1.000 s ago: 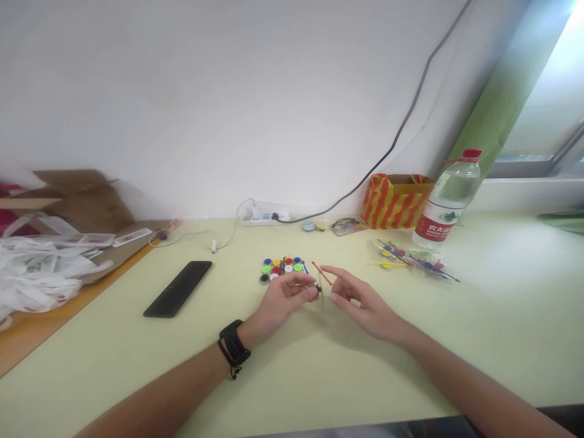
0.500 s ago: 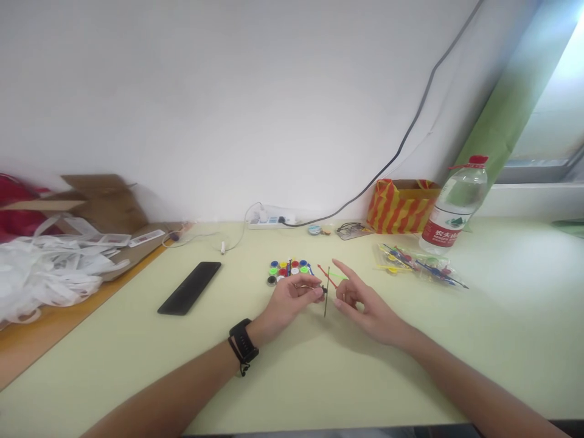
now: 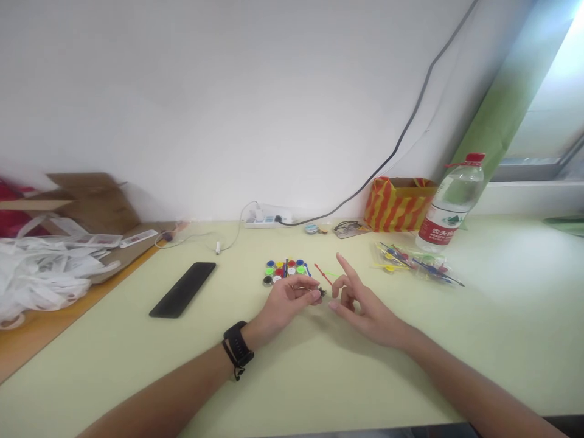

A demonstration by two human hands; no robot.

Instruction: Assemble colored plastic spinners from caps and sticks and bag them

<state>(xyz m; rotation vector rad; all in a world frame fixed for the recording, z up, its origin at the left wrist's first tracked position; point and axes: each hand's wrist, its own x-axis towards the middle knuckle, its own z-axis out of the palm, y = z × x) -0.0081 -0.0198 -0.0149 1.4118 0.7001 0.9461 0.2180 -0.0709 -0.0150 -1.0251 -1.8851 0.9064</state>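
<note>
My left hand (image 3: 292, 298), with a black watch on its wrist, pinches a small black arrow spinner (image 3: 322, 292) between thumb and fingers. Its long pointer does not show clearly now. Just to the right is my right hand (image 3: 360, 304), apart from the spinner, with the index finger stretched up, the other fingers bent and nothing held. Behind the left hand lie several coloured round discs (image 3: 292, 271) in rows, partly hidden by that hand. A red arrow pointer (image 3: 323, 273) and a light green one lie on the table behind the gap between my hands.
A black phone-like slab (image 3: 182, 290) lies to the left. On the right are clear bags of coloured spinners (image 3: 415, 263), a large water bottle (image 3: 444, 204) and a striped bag (image 3: 396, 205). By the wall sits a power strip (image 3: 264, 219); white straps (image 3: 50, 267) heap at far left.
The spinner's long dark pointer, upright between my hands before, no longer shows clearly. My right index finger is raised a little more. The view has shifted slightly.
</note>
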